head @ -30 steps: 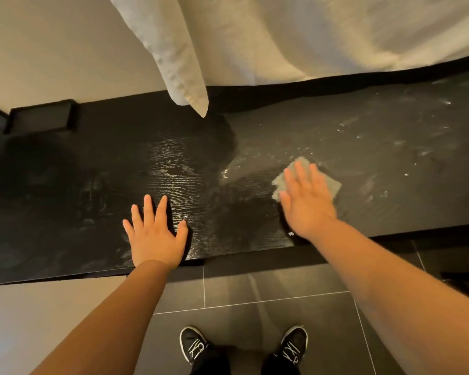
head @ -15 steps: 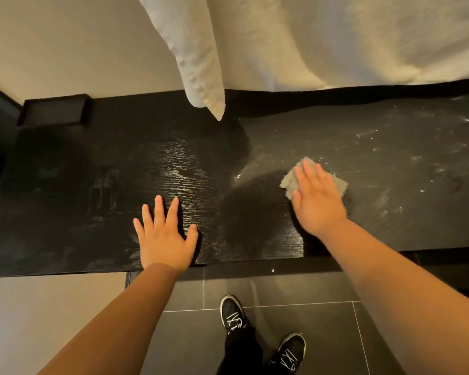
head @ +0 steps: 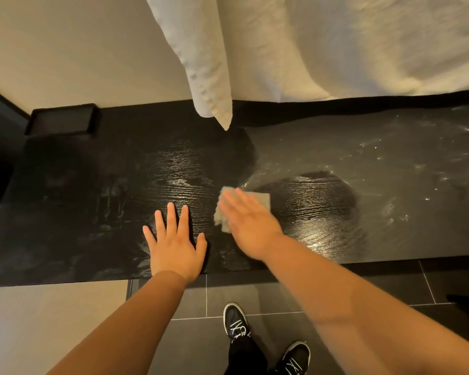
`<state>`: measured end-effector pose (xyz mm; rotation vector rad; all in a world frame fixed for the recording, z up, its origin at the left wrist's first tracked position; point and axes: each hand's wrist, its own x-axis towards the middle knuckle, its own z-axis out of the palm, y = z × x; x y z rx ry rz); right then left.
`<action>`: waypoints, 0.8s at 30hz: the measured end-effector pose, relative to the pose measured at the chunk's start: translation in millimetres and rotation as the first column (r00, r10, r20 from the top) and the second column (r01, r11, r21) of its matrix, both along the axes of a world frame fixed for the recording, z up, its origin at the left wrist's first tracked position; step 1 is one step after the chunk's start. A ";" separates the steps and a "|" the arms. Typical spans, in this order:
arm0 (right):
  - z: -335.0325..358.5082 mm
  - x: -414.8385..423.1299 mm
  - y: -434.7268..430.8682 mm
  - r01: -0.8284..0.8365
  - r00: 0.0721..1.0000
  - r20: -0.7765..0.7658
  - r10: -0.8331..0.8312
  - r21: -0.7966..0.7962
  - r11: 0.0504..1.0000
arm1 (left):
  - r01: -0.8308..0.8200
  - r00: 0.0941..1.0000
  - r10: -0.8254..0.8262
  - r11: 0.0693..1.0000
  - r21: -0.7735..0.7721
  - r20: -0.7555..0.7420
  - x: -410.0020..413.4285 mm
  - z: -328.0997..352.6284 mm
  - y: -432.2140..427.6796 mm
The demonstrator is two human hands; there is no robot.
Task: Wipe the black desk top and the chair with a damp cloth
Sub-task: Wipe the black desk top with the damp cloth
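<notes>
Palm-down on cloth (head: 262,201): right hand (head: 251,228)

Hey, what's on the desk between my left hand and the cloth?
Nothing: in the head view only a strip of bare black desk top separates the left hand from the cloth.

My right hand (head: 251,226) has swept the cloth (head: 261,200) leftward across the counter (head: 79,212), from well right of my left hand (head: 176,247) to just beside it, fingers flat and now blurred. A dark, glossy wet patch (head: 317,207) lies where the cloth was. My shoes (head: 234,320) now stand staggered.
</notes>
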<state>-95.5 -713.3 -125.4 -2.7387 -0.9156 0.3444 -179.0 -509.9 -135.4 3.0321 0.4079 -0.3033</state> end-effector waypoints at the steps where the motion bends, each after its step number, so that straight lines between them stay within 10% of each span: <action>1: -2.0 13.3 -11.8 0.056 0.998 0.022 -0.055 -0.030 0.998 | 0.002 1.000 -0.002 1.000 0.001 -0.007 0.5 0.4 -0.3; 7: 11.1 58.0 -98.4 0.517 0.855 0.087 -0.512 -0.053 0.855 | 0.030 0.997 -0.028 0.999 0.032 -0.069 4.1 5.8 -2.7; 17: 8.8 8.8 11.7 0.034 0.998 -0.055 -0.036 -0.039 0.999 | 0.062 0.998 -0.063 0.997 -0.056 -0.019 7.2 5.7 4.8; 24: 3.3 82.2 -86.2 0.480 0.877 0.077 -0.474 -0.105 0.871 | -0.006 1.000 0.006 0.994 -0.110 -0.001 31.4 6.2 1.1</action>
